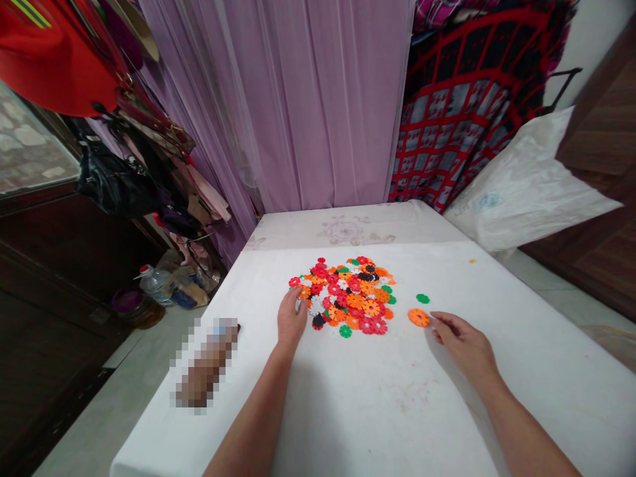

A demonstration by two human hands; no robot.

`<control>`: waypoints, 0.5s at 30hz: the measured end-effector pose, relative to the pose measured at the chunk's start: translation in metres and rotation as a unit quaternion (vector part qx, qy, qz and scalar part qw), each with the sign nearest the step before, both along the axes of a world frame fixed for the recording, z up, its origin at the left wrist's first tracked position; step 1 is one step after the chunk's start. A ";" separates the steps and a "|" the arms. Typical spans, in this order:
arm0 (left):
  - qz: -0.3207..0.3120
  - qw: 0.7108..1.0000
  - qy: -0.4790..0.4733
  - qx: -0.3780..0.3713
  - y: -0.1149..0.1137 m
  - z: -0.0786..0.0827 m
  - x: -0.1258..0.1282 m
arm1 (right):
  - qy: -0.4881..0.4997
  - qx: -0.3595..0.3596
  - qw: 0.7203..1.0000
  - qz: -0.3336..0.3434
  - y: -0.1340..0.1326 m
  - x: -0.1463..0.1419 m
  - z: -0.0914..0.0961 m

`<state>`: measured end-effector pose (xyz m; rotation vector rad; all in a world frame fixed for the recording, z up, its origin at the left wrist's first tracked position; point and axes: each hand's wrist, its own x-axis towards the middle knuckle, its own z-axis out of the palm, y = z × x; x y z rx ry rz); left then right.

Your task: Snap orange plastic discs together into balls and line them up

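Observation:
A heap of flower-shaped plastic discs (355,301) in orange, red, green, white and black lies on the white-covered table. At its left edge is my left hand (292,317), thumb and fingers apart, with the fingertips touching the outer discs. To the right of the heap, my right hand (462,341) has its fingers closed together at the right rim of an orange flower disc (419,317). The thumb's contact with that disc is hard to see. Just beyond it lies a single green flower disc (423,299).
A pixelated object (206,368) lies on the table's left side. Bags (116,182) and clothes hang at the left, above bottles (154,285) on the floor. A purple curtain (318,99) stands behind the table; a white plastic bag (527,185) is at the right.

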<state>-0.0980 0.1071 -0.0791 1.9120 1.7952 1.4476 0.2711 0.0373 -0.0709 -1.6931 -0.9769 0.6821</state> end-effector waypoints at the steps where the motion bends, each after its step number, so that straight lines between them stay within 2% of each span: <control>1: 0.000 1.000 -0.002 0.000 0.000 0.001 0.000 | 0.002 -0.004 1.000 0.000 0.000 0.000 0.001; 5: -0.007 1.000 -0.012 -0.003 -0.001 0.004 0.001 | -0.022 -0.004 1.000 0.006 0.001 -0.001 0.002; 9: -0.006 1.000 -0.002 -0.006 0.000 0.005 0.000 | -0.162 0.020 0.986 0.038 0.003 -0.002 0.009; 11: -0.005 1.000 0.009 -0.009 0.001 0.004 -0.001 | -0.229 -0.003 0.971 0.067 0.005 -0.005 0.016; 15: -0.004 1.000 0.011 -0.012 0.002 0.004 -0.002 | -0.319 -0.106 0.936 0.103 0.011 -0.010 0.030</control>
